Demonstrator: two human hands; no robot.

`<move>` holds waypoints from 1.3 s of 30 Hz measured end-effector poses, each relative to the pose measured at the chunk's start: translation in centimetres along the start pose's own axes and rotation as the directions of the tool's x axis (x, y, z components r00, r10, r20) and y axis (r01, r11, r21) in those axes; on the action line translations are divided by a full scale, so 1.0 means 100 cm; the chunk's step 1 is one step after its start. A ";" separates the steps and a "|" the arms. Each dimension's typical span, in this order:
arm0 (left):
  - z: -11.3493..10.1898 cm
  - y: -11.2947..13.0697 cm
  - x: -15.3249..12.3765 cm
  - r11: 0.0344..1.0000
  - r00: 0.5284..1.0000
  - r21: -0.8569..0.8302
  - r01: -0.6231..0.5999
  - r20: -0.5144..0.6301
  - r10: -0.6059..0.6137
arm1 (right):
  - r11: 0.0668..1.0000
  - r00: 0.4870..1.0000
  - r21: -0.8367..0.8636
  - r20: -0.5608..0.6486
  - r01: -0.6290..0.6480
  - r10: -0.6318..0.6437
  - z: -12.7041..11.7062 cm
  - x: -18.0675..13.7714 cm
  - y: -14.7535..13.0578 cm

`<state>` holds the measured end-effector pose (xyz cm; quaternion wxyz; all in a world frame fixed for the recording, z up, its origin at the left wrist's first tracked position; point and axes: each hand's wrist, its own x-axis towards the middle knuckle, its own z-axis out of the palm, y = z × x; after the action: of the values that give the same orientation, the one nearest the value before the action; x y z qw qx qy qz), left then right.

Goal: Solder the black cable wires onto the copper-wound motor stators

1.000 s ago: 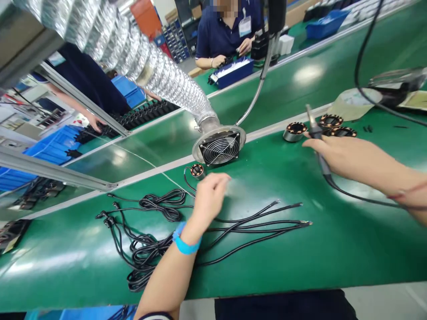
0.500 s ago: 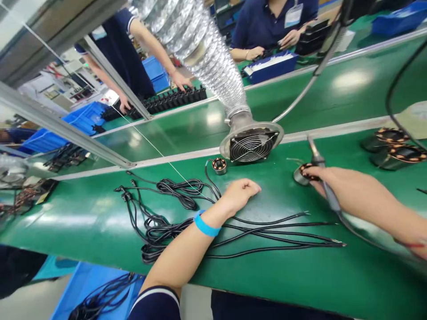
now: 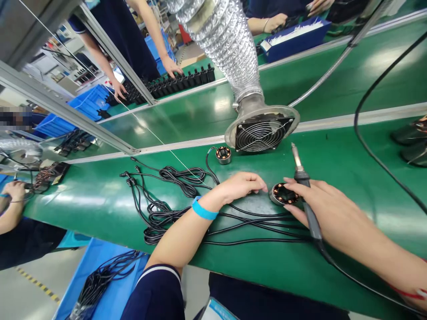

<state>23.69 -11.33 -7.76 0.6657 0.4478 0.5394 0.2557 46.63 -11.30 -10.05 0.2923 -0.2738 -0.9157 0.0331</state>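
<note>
Head view, right hand gripping soldering iron, left hand loosely curled on cables

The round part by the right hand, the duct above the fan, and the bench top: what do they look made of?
Round part: coppery wire windings in a silvery metal ring, probably a motor stator. Duct: crinkled, shiny foil, likely aluminium. Bench top: smooth green mat with glare, probably rubber or vinyl. The right hand holds a soldering iron.
</note>
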 end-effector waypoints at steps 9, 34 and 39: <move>0.017 0.006 0.006 0.994 0.996 -0.078 -0.082 -0.042 0.078 | 0.988 0.993 0.109 0.039 -0.112 0.108 0.019 -0.005 0.004; 0.020 -0.001 -0.001 0.943 0.948 0.191 -0.274 0.221 0.231 | 0.967 0.970 0.076 0.036 -0.242 0.239 0.020 -0.015 0.013; 0.038 -0.012 0.001 0.825 0.990 0.548 -0.142 0.083 0.115 | 0.913 0.940 0.225 0.067 -0.340 0.334 0.011 -0.016 0.030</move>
<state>27.13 -13.04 -8.74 0.5018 0.6617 0.5434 0.1230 48.51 -9.43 -12.47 0.2998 -0.3908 -0.8484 0.1940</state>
